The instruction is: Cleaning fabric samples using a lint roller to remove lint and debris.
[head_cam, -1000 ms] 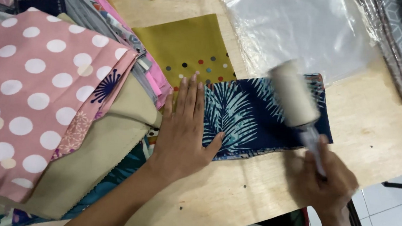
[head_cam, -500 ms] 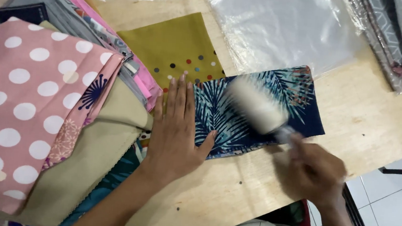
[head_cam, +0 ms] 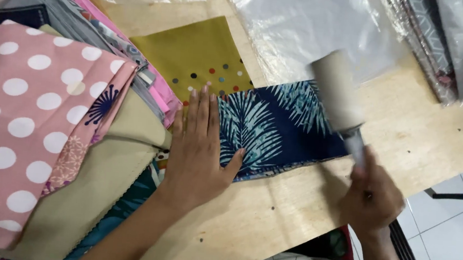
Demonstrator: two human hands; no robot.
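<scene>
a navy cloth [head_cam: 287, 126] printed with pale blue palm leaves lies flat on the wooden table [head_cam: 291, 206], its long side running left to right. the left hand [head_cam: 199, 149] rests palm down on the cloth's left end, fingers straight and close together, thumb spread out to the right across the leaf print; it grips nothing, only presses flat. the right hand [head_cam: 372, 199] is closed around the handle of a lint roller [head_cam: 337, 97], just off the cloth's lower right corner, over bare wood. the roller's pale drum sits at the cloth's right end, tilted up and away from the hand, and is blurred, so whether it touches the fabric cannot be told. the cloth thus lies between the two hands, pinned at one end and with the roller at the other. behind it an olive cloth with small coloured dots [head_cam: 199, 56] lies partly under its upper edge. to the left is a pile of folded fabric topped by a pink piece with white polka dots [head_cam: 29, 114] and a beige piece [head_cam: 107, 175]. clear plastic sheeting [head_cam: 306, 26] covers the table's far side.
</scene>
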